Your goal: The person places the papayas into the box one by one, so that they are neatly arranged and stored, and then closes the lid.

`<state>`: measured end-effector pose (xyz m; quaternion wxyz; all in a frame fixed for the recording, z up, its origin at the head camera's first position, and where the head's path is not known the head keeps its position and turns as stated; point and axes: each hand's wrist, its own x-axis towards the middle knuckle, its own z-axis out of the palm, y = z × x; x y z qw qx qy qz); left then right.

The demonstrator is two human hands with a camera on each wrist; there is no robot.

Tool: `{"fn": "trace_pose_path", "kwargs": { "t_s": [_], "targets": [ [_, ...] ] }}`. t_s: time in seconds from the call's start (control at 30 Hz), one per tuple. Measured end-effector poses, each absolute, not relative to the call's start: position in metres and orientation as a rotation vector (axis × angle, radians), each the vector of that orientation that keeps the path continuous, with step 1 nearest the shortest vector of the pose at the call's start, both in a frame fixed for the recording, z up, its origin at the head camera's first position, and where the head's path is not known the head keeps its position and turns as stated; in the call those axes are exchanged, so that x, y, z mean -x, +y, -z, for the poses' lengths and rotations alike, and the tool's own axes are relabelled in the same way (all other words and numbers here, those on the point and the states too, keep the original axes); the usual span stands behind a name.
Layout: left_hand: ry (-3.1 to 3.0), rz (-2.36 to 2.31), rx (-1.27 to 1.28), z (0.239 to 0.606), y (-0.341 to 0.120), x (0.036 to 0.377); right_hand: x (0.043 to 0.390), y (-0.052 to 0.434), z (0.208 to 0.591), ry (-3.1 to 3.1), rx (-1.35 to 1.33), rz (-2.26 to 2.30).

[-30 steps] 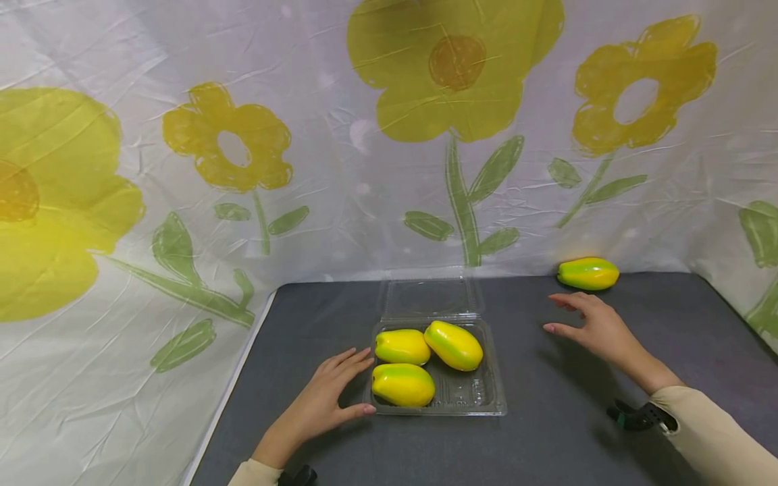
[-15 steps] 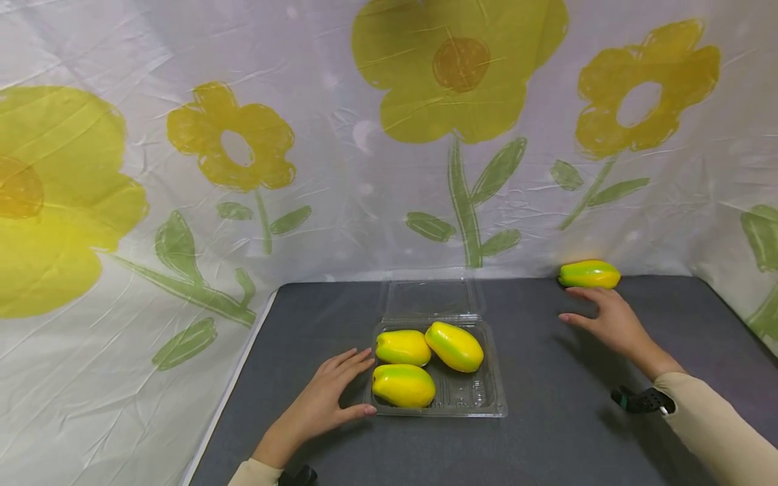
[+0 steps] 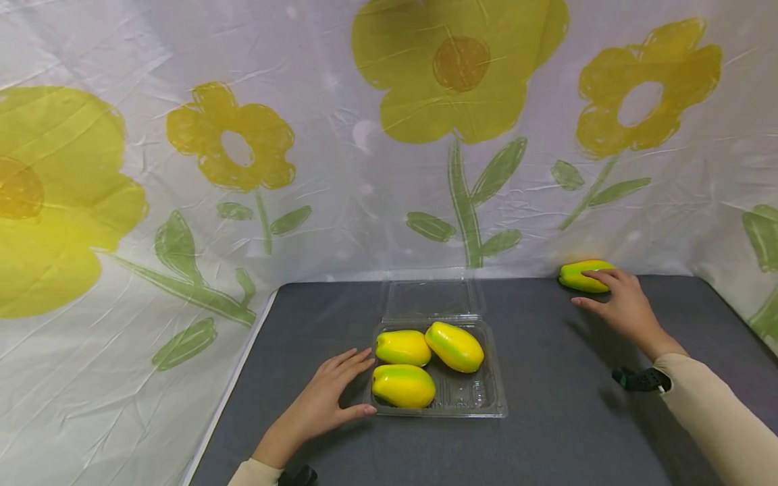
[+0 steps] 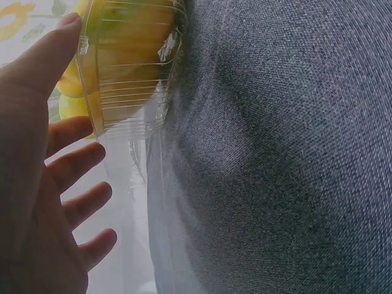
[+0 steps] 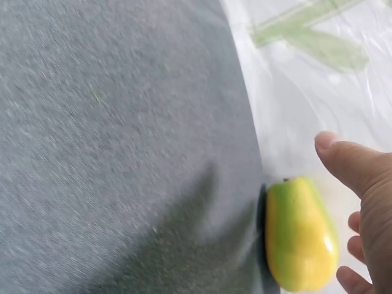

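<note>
A clear plastic clamshell box (image 3: 495, 398) lies with its lid back on the grey table. Inside are three yellow-green papayas, among them a front one (image 3: 404, 386) and a right one (image 3: 454, 347). My left hand (image 3: 322, 398) is at the box's left side, fingers spread and thumb at the front corner; the left wrist view shows its fingertips right at the box wall (image 4: 131, 92). Another papaya (image 3: 574, 276) lies at the table's far right edge. My right hand (image 3: 629, 307) reaches over it with relaxed fingers overlapping it, thumb nearer me; the right wrist view shows the papaya (image 5: 300, 239) beside the fingers.
The raised transparent lid (image 3: 433, 297) extends behind the box toward the table's back edge. A white curtain (image 3: 340, 223) printed with yellow flowers hangs behind and along the left of the dark grey table (image 3: 535, 439).
My right hand has moved right and away from me, from in front of the lone papaya to over it. The left hand and the box stay put.
</note>
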<state>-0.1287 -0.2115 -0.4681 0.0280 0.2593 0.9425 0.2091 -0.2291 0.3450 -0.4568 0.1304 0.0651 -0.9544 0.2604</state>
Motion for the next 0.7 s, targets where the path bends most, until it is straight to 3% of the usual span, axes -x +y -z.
{"fn": "trace_pose_path", "kwargs": {
  "t_s": [0.7],
  "targets": [
    [2.906, -0.667, -0.814, 0.469, -0.213, 0.129, 0.26, 0.379, 0.457, -2.806, -0.145, -0.701]
  ]
}}
